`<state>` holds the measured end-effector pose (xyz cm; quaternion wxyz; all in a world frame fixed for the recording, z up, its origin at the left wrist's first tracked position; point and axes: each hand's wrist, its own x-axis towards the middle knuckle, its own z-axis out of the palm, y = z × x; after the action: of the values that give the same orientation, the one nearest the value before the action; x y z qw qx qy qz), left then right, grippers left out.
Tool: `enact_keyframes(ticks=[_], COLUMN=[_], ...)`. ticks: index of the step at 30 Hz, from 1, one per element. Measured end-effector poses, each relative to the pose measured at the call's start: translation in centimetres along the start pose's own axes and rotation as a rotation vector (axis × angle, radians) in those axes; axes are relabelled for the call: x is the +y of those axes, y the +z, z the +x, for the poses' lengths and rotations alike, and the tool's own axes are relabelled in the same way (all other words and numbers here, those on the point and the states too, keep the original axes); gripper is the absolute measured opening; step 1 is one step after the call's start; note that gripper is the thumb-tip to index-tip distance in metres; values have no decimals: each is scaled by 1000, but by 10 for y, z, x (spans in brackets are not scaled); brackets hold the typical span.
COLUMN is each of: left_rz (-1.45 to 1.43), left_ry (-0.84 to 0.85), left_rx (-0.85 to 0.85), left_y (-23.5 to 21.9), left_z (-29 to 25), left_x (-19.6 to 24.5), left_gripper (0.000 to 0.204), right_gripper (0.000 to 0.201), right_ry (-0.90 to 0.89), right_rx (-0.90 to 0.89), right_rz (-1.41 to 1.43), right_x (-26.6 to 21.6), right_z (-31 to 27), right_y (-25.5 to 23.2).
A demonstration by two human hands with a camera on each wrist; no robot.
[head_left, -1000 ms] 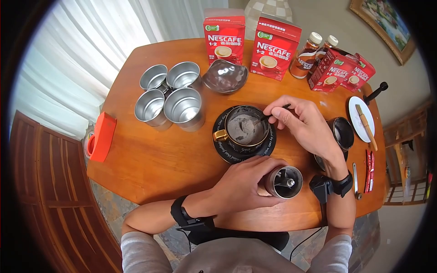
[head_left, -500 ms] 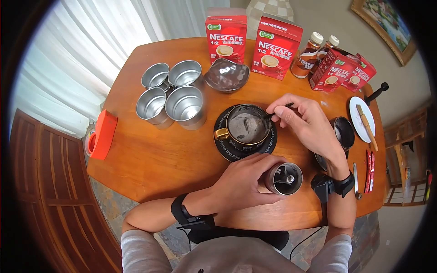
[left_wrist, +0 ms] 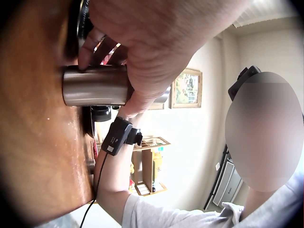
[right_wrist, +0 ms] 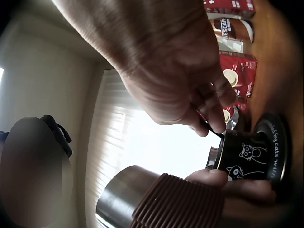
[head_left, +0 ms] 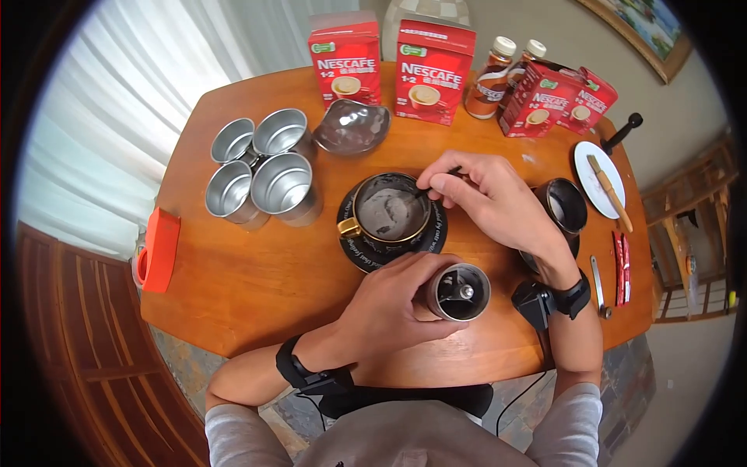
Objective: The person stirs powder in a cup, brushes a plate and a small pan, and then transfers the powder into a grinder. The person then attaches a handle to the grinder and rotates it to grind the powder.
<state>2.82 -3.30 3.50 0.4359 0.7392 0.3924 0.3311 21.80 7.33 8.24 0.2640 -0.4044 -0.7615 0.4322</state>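
Observation:
My left hand (head_left: 389, 300) is wrapped around an upright metal hand coffee grinder (head_left: 461, 292), whose open top shows a central shaft. A ribbed brown band (right_wrist: 178, 204) circles its body in the right wrist view. Just beyond it, a black cup (head_left: 366, 243) with a gold handle (head_left: 348, 228) sits on a black saucer (head_left: 359, 255) with white lettering. Greyish powder or paste (head_left: 385, 214) covers the cup's inside. Over the cup's right rim, my right hand (head_left: 490, 191) pinches a thin black-handled utensil (right_wrist: 214, 133); its lower end is inside the cup.
Several metal cups (head_left: 284, 187) and a grey bowl (head_left: 352, 128) stand back left. Red Nescafe boxes (head_left: 436, 74) and bottles (head_left: 490, 82) line the back. Right of my hand are a black cup (head_left: 563, 206), a brush (head_left: 611, 191) on a white plate (head_left: 589, 156), and red sachets (head_left: 622, 268).
The head view has turned, so the whole scene sits further left. Both hands keep their grips and places around the cup, and the marks in the grey contents look slightly different.

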Motion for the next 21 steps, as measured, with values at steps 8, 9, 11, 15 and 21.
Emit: enact_keyframes(ticks=[8,9,11,15,21], left_rz=[-16,-19,-10,8,7], left_ry=[-54,-55,-22,-5,70], left_rx=[35,41,65,67,105], left_y=[1,1,2,2,4], left_z=[0,0,0,0,1], left_x=[-1,-1,-3,-5,-8], left_gripper=[65,65,65,66,64], right_gripper=[23,23,23,22,21], right_ry=[-46,-48,-43,-26,-8], right_rx=[20,16,16,22,23], right_rz=[-7,-10,-19,-22,-13], right_x=[1,3,3,2,1], right_z=[-1,0,0,0,-1], right_y=[-1,0,0,0,2])
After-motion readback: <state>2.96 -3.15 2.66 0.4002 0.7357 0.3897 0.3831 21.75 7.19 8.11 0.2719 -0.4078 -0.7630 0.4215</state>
